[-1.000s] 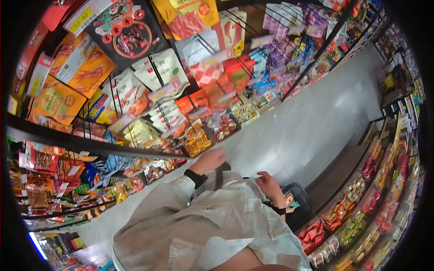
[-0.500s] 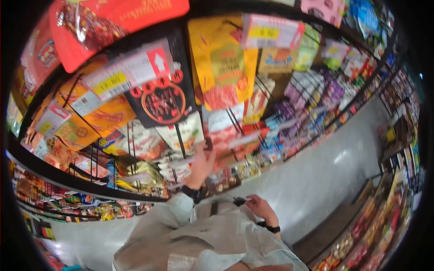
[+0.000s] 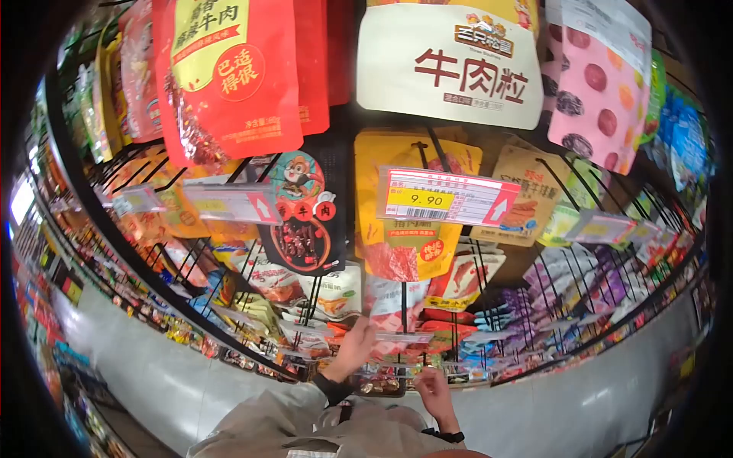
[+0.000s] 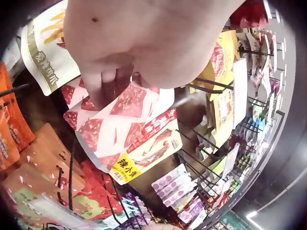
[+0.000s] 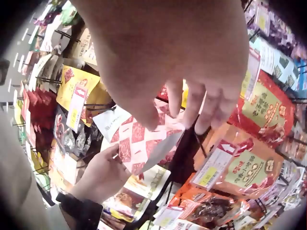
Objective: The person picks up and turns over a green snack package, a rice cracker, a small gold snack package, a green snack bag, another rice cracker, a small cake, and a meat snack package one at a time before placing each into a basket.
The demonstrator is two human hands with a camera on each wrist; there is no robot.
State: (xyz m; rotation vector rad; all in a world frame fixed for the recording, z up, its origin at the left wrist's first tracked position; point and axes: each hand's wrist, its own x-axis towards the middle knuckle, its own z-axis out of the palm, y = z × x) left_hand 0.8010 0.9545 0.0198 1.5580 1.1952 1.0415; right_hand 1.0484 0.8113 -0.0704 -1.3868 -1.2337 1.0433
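Note:
My left hand [image 3: 353,351] reaches in among the hanging packets. It pinches the edge of a red-and-white diamond-patterned snack bag [image 4: 120,112], thumb and fingers at the side of the bag in the right wrist view. That bag hangs in the rack with a white top part [image 5: 112,119]. My right hand [image 3: 435,393] is lower and to the right in the head view. In the right wrist view its fingers [image 5: 194,103] spread loosely over the bag's other side, gripping nothing. A white-and-yellow snack packet [image 4: 156,143] lies right behind the bag.
Above hang a yellow pouch [image 3: 408,263] behind a price tag [image 3: 450,197], a black pouch [image 3: 305,221] and a large red pouch [image 3: 237,84]. Black wire hooks [image 4: 211,85] jut out between the packets. Orange bags [image 5: 242,167] hang beside my right hand. Grey floor [image 3: 580,397] runs below the shelves.
My left hand has risen from near the waist to the hanging bags and taken hold of the patterned one. My right hand has come forward too. The head view has tilted up toward the rack.

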